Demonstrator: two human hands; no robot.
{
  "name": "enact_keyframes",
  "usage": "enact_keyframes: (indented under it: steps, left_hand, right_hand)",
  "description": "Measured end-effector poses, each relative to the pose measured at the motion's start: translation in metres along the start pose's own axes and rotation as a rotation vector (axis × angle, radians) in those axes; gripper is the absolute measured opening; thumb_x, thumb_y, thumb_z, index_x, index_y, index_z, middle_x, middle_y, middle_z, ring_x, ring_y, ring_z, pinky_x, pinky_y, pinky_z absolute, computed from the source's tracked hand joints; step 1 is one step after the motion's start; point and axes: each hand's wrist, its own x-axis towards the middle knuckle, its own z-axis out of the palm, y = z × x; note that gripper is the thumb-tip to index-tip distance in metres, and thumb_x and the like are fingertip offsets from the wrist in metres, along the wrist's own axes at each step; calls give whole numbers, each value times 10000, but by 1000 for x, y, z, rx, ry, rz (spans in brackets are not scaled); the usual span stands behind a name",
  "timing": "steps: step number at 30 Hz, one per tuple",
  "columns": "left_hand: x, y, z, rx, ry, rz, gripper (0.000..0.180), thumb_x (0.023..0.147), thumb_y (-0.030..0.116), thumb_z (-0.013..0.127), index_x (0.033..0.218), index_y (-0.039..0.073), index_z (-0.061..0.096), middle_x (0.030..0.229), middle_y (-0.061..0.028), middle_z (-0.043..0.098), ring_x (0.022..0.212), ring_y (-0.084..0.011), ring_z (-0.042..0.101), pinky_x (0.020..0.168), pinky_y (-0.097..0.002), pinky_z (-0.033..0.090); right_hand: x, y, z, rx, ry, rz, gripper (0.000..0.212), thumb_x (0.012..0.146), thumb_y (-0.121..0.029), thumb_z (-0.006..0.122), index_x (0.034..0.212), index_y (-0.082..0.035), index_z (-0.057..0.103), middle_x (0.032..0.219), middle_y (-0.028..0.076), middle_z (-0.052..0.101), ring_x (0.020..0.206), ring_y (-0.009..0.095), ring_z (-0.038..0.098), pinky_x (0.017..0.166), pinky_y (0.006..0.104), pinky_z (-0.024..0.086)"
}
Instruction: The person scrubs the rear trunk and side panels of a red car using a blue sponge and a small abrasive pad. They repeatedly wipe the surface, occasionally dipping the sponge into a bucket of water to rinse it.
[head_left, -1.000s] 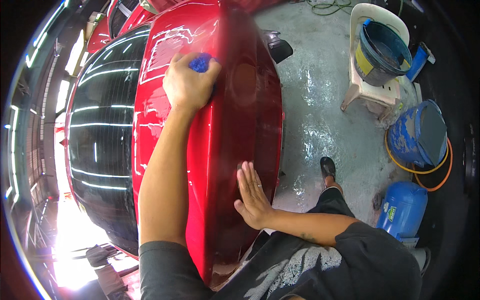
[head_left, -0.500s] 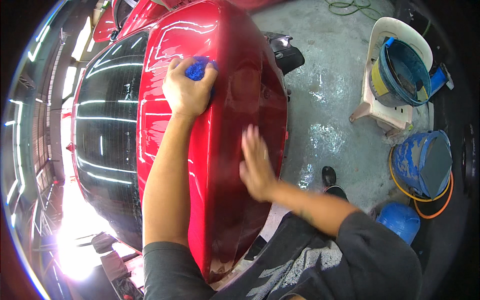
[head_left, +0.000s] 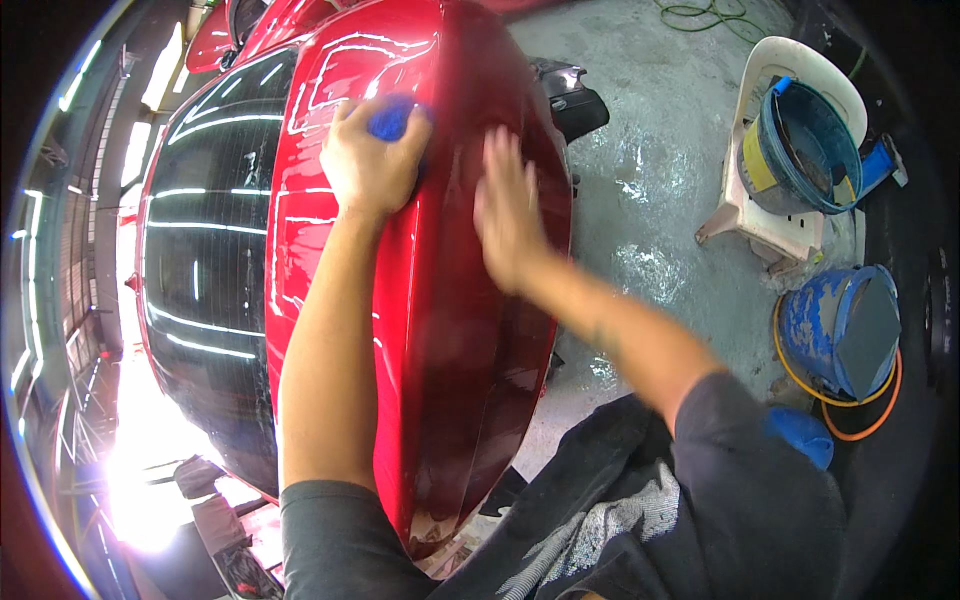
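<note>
1. from my distant seat, i saw the left hand (head_left: 372,165) curled round a blue fuzzy pad (head_left: 390,119), thumb on one side and fingers on the other, at the edge of the red car's trunk lid (head_left: 392,300).
2. the right hand (head_left: 510,220) was blurred; it looked flat, fingers straight and near together, holding nothing, over the darker rear face (head_left: 455,400) below that edge. i could not tell whether the palm touched the paint.
3. i judged the step in hand to be surface work on the car's rear: the pad gripped at the edge, the bare palm feeling or wiping the panel.
4. the next move, to my mind, called for light, even pressure from a flat palm, with the pad kept steady and clear of the rear window (head_left: 200,250).
5. the bucket (head_left: 812,130) stood on a plastic chair (head_left: 750,85), well apart from both hands.
</note>
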Motion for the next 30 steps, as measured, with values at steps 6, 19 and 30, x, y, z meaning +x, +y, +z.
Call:
enact_keyframes:
  steps: [6,19,30]
  left_hand:
    - [-8,-12,-8,65,-23,7,448,872,533,753,1123,178,863,1165,-156,760,1087,-392,753,992,-502,595]
    - [-131,-17,-102,-22,-89,35,416,866,446,835,1074,85,848,1069,-187,733,983,-411,756,900,-513,601]
    - [-123,-13,-107,-982,-128,-304,276,980,313,773,943,40,778,852,8,690,762,-85,581,695,-297,467]
  right_hand:
    - [-53,-75,11,51,-33,11,734,1184,-288,383,1749,67,78,1826,333,75,1700,513,71,1361,658,101]
    - [-109,-132,28,164,107,-25,735,1213,-449,204,1764,26,106,1824,331,114,1696,511,116,1353,655,89]
    - [-72,-128,11,61,104,17,757,1210,-477,289,1753,31,148,1818,324,144,1696,484,140,1364,618,141]
